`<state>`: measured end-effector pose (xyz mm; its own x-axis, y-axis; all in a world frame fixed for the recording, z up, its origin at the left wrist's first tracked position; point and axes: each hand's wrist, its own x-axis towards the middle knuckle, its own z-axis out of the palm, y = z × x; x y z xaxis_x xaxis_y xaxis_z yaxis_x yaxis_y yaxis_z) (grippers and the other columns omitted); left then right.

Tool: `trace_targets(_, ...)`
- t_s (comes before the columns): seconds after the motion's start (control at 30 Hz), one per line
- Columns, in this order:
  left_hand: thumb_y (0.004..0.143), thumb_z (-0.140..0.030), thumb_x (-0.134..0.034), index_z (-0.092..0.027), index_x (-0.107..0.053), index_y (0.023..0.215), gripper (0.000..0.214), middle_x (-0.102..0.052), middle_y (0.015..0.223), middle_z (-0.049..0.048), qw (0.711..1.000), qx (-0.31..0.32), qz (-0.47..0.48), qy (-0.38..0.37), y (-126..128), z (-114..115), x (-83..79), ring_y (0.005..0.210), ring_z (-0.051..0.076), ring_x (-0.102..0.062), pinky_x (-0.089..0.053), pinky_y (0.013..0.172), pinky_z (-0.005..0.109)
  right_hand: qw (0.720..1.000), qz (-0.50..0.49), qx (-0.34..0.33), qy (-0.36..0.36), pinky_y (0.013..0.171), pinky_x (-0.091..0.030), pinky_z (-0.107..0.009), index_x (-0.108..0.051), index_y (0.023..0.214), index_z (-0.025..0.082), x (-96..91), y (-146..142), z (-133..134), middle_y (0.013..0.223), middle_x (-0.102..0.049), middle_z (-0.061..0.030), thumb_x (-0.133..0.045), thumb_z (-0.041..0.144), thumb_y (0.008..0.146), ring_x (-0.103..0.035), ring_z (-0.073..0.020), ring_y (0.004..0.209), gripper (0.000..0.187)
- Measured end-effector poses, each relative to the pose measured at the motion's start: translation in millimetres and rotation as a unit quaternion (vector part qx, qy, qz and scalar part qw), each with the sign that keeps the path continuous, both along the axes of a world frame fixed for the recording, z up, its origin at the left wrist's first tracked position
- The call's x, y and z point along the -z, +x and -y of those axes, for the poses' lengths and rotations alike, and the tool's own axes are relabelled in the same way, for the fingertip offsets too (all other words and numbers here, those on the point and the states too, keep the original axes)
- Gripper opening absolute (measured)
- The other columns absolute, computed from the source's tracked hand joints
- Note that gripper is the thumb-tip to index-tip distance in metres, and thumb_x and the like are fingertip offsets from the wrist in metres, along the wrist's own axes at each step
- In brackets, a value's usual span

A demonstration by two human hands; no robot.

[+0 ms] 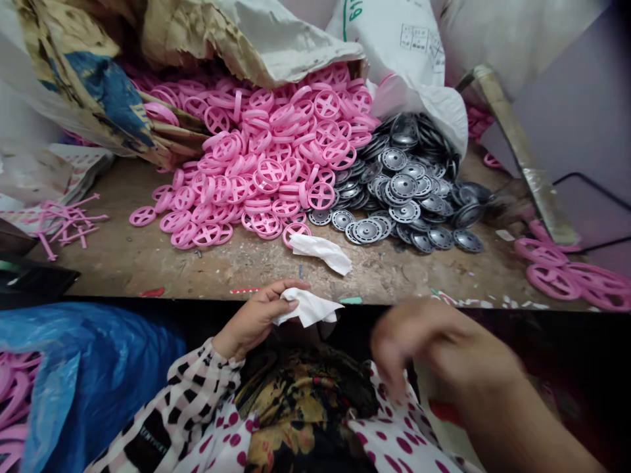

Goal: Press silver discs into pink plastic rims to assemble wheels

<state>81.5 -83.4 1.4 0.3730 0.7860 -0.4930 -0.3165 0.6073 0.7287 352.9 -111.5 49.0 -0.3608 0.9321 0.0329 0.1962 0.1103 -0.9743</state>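
Beside the left sleeve (197, 384): a blue bag (118, 368) stands low, pink rings (14, 394) showing inside it.
Left hand (259, 314): pinches a loosely folded white cloth (310, 307) between thumb and fingers, just in front of the table (221, 272).
Right hand (419, 335): blurred, raised apart from the cloth with fingers bent; whether it holds anything, I cannot tell.
Table edge: a red scrap (152, 292), a red dotted strip (245, 290) and a green scrap (351, 301) lie along it.
Second cloth (323, 253): white and crumpled, on the table beyond the left hand, close against the pink wheels (271, 172).
Right end: bigger pink hoops (551, 282) overlap one another.
Left end: pink sticks (69, 225) lie in a loose pile.
Heaps: the pink wheels are piled high, touching the grey discs (405, 187) to their right.
Sacks: a torn brown sack (106, 98) opens onto the wheels; a white sack (419, 39) stands behind the discs.
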Motion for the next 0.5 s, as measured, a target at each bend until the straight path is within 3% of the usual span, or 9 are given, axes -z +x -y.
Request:
trace_targets(0.03, 0.067, -0.02, -0.079, -0.019, -0.07, 0.103, 0.037, -0.071, 0.088, 0.0022, 1.0, 0.006, 0.005, 0.006, 0.6, -0.8, -2.9, 0.075, 0.011, -0.063, -0.046, 0.073, 0.021, 0.996, -0.029, -0.009, -0.079, 0.053, -0.047, -0.024, -0.072, 0.081, 0.027, 5.6, -15.7, -8.3, 0.067, -0.066, -0.003, -0.061, 0.059, 0.081, -0.061, -0.0143, 0.058, 0.033)
trace_targets(0.07, 0.068, -0.02, -0.078, -0.019, -0.069, 0.104, 0.037, -0.071, 0.09, 0.0021, 1.0, 0.012, 0.009, 0.011, 1.5, -1.7, -5.9, 0.076, 0.011, -0.063, -0.046, 0.074, 0.021, 0.99, -0.057, 0.026, -0.124, 0.056, -0.047, -0.024, -0.071, 0.085, 0.025, 12.1, -31.0, -14.9, 0.071, -0.066, -0.0023, -0.06, 0.054, 0.083, -0.06, -0.0137, 0.06, 0.031)
trace_targets(0.13, 0.068, -0.02, -0.078, -0.019, -0.067, 0.106, 0.039, -0.071, 0.091, 0.0018, 0.999, 0.019, 0.016, 0.022, 4.3, -3.7, -11.6, 0.077, 0.011, -0.064, -0.046, 0.074, 0.021, 0.987, -0.063, 0.075, -0.125, 0.063, -0.048, -0.026, -0.068, 0.095, 0.022, 24.8, -56.0, -22.6, 0.084, -0.067, -0.0033, -0.062, 0.047, 0.083, -0.059, -0.0141, 0.07, 0.028)
trace_targets(0.27, 0.068, -0.024, -0.079, -0.02, -0.058, 0.107, 0.044, -0.069, 0.08, -0.0015, 0.998, 0.004, -0.003, 0.064, 12.2, -7.1, -15.9, 0.068, 0.01, -0.062, -0.045, 0.066, 0.02, 0.993, 0.02, 0.119, 0.002, 0.068, -0.045, -0.027, -0.068, 0.092, 0.02, 36.2, -76.1, -23.1, 0.085, -0.062, -0.0034, -0.062, 0.037, 0.084, -0.056, -0.0153, 0.076, 0.021)
trace_targets(0.37, 0.068, -0.033, -0.078, -0.019, -0.054, 0.091, 0.036, -0.064, 0.068, -0.004, 0.992, -0.036, -0.077, 0.093, 18.1, -8.8, -12.3, 0.059, 0.009, -0.056, -0.042, 0.059, 0.02, 0.991, 0.027, 0.112, 0.063, 0.065, -0.043, -0.026, -0.067, 0.081, 0.019, 34.8, -79.2, -22.0, 0.075, -0.061, -0.0014, -0.06, 0.032, 0.087, -0.057, -0.0144, 0.071, 0.015)
trace_targets(0.5, 0.071, -0.035, -0.073, -0.018, -0.055, 0.076, 0.025, -0.06, 0.069, -0.0027, 0.948, -0.106, -0.239, 0.181, 20.1, -9.3, -6.3, 0.063, 0.011, -0.054, -0.042, 0.063, 0.022, 0.981, 0.032, 0.128, 0.14, 0.07, -0.046, -0.028, -0.068, 0.086, 0.02, 34.9, -88.8, -22.7, 0.079, -0.065, -0.0032, -0.056, 0.027, 0.09, -0.06, -0.0159, 0.076, 0.014)
